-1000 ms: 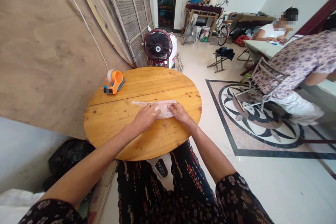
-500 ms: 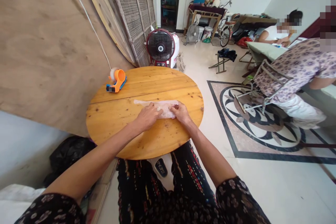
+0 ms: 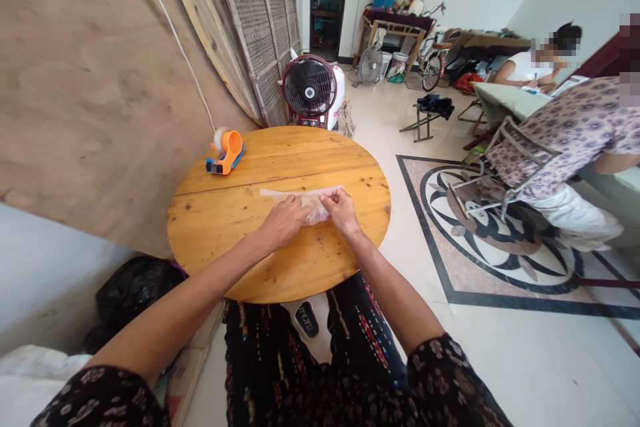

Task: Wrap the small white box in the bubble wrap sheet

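Warm wood, bright plastic

Honey-yellow knotted table (image 3: 240,220) — orange-and-blue tape dispenser (image 3: 226,151), pale translucent bag (image 3: 300,195), red-rimmed black fan (image 3: 309,91) — black skirt (image 3: 300,360) flecked with coloured dashes.

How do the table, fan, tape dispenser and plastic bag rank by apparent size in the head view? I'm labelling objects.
1. Table
2. Fan
3. Plastic bag, partly hidden under the hands
4. Tape dispenser
The fan stands farther away, so only apparent size counts.

1 round table (image 3: 240,213), 1 tape dispenser (image 3: 226,151), 1 clear bag (image 3: 300,197), 2 fans (image 3: 310,90), 2 hands (image 3: 285,221)
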### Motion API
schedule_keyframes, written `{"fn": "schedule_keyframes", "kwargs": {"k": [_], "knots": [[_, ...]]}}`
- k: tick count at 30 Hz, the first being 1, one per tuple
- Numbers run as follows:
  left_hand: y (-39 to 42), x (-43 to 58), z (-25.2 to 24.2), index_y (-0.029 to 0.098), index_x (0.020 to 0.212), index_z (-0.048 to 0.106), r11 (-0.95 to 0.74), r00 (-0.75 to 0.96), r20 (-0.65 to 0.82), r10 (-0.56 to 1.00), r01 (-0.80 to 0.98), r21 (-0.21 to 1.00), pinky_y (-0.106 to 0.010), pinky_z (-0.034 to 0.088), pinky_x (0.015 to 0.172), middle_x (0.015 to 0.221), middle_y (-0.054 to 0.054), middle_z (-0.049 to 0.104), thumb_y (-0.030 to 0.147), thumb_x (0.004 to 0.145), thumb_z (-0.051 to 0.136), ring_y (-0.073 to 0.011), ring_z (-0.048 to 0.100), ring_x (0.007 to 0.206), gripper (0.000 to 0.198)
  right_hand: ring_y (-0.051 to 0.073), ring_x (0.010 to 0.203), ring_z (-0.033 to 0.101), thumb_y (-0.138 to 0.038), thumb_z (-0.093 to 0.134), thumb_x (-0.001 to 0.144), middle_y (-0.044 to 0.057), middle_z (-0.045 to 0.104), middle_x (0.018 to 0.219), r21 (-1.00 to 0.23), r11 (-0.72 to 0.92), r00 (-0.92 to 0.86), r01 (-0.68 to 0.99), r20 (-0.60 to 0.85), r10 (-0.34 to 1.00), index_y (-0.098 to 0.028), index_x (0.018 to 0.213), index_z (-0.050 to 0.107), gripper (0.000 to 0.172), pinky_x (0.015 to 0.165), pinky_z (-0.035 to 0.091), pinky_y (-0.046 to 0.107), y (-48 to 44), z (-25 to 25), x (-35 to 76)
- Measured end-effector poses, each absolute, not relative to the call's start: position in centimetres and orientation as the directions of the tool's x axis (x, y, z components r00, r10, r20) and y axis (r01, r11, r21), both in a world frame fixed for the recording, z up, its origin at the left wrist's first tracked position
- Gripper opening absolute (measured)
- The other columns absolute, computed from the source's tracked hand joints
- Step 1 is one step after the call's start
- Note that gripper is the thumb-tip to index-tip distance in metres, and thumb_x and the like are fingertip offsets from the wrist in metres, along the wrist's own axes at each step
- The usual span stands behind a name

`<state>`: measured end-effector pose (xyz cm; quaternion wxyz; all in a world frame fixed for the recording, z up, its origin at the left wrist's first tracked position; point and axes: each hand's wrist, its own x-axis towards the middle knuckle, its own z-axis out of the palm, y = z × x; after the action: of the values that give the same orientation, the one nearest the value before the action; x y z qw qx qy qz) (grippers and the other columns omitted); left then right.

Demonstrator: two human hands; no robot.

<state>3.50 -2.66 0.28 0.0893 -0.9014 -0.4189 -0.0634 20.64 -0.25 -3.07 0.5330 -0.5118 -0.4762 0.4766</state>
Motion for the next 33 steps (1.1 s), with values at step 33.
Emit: {"fn": "schedule_keyframes", "kwargs": {"k": [33], "knots": [[-2.5,2.4,-0.7,0.015,0.103,0.053,-0.6,0.518,0.349,0.781,0.778,0.188,-0.038,0.049,0.085,0.1,-0.012,0.062,0.008,0.082,0.048,-0.0256,0.057,0.101,0.023,0.01,0.047,0.053,-0.029,0.059,0.074,-0.006,0.055,0.059,-0.973,0.144,-0.123,0.181,0.123,0.985,-0.022,0.076,0.05,0.011,0.039,0.046,0.02,0.7,-1.2,18.4]]}}
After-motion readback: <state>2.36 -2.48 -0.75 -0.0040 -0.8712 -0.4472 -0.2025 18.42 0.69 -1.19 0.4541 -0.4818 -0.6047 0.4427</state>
